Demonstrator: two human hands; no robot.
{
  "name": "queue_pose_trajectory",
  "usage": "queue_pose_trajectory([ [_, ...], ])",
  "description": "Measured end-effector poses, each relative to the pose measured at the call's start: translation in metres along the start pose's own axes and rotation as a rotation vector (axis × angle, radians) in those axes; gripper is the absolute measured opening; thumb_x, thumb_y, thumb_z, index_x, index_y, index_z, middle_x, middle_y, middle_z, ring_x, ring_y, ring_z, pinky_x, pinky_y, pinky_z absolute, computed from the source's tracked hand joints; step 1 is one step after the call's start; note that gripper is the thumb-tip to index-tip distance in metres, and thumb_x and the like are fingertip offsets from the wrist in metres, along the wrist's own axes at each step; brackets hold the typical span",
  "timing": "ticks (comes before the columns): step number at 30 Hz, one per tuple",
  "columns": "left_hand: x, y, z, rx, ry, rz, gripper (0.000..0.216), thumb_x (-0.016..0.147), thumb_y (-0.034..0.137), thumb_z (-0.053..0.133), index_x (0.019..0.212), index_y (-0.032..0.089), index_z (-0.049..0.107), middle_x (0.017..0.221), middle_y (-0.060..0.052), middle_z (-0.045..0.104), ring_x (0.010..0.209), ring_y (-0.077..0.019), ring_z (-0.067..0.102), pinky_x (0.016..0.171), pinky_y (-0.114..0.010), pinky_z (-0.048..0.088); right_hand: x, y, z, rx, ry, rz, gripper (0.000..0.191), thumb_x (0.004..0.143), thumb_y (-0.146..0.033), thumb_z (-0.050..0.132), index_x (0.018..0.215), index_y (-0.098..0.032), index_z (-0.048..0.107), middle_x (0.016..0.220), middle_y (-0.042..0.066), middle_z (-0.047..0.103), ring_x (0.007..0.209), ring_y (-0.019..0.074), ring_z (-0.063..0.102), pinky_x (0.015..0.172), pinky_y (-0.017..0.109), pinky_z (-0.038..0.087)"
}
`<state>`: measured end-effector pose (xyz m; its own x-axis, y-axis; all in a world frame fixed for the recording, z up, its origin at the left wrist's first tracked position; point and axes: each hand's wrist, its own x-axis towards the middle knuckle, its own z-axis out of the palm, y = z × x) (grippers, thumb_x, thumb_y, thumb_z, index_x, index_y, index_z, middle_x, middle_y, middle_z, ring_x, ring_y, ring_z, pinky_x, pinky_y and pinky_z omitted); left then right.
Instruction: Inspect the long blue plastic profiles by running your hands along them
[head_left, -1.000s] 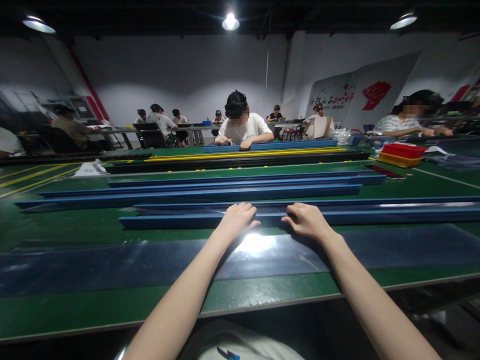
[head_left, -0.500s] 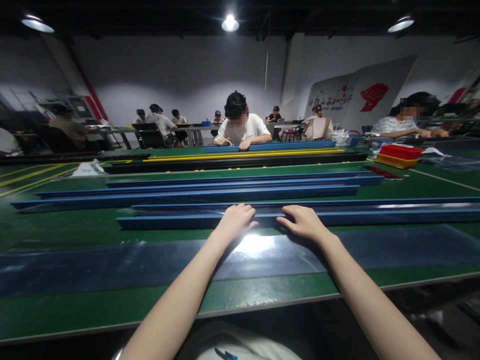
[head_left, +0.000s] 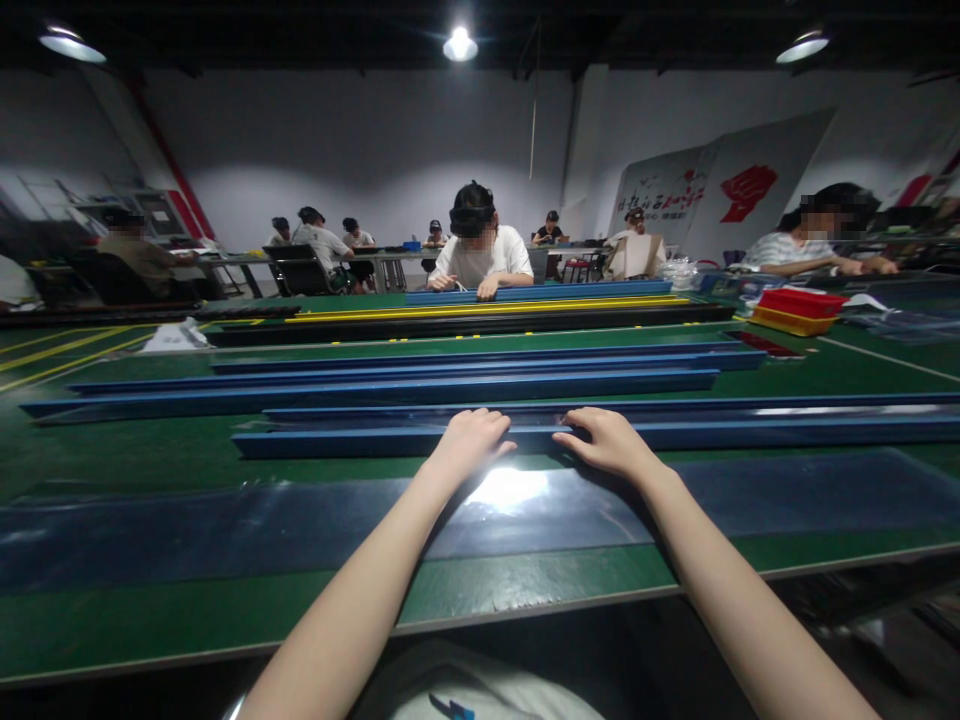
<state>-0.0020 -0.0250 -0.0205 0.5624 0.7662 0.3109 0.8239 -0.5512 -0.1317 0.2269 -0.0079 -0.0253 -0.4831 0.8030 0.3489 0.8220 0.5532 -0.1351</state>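
My left hand (head_left: pixel 472 440) and my right hand (head_left: pixel 609 440) rest side by side on the near edge of a long blue rail (head_left: pixel 750 433) that lies across the green table (head_left: pixel 187 610). Both hands have their fingers curled over the rail's edge, gripping it. A glossy dark plastic strip (head_left: pixel 187 530) lies flat on the table between me and the rail, under my wrists, with a bright lamp glare on it.
Several more long blue rails (head_left: pixel 375 390) lie parallel farther back, then a black and yellow rail (head_left: pixel 480 312). A person in a white shirt (head_left: pixel 484 255) sits opposite. Red and yellow trays (head_left: pixel 799 305) stand at the right. Other people sit at tables behind.
Almost nothing has changed; my right hand has shifted slightly left along the rail and the view has drifted a little.
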Motion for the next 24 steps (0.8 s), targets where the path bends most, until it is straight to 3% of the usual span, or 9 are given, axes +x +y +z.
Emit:
queue_pose_trajectory([
  [24,0.0010,-0.0003,-0.0013,0.004,-0.013,-0.020,0.020,0.082,0.039,0.052,0.083,0.019,0.055,0.087,-0.003,0.065,0.083,-0.0181,0.060,0.067,-0.027,0.042,-0.0012,0.0011,0.0038,-0.025,0.004,0.006,0.035,0.083,-0.044,0.044,0.099,-0.019,0.064,0.101,0.007,0.066,0.094,0.0199,0.059,0.078,0.027,0.041],
])
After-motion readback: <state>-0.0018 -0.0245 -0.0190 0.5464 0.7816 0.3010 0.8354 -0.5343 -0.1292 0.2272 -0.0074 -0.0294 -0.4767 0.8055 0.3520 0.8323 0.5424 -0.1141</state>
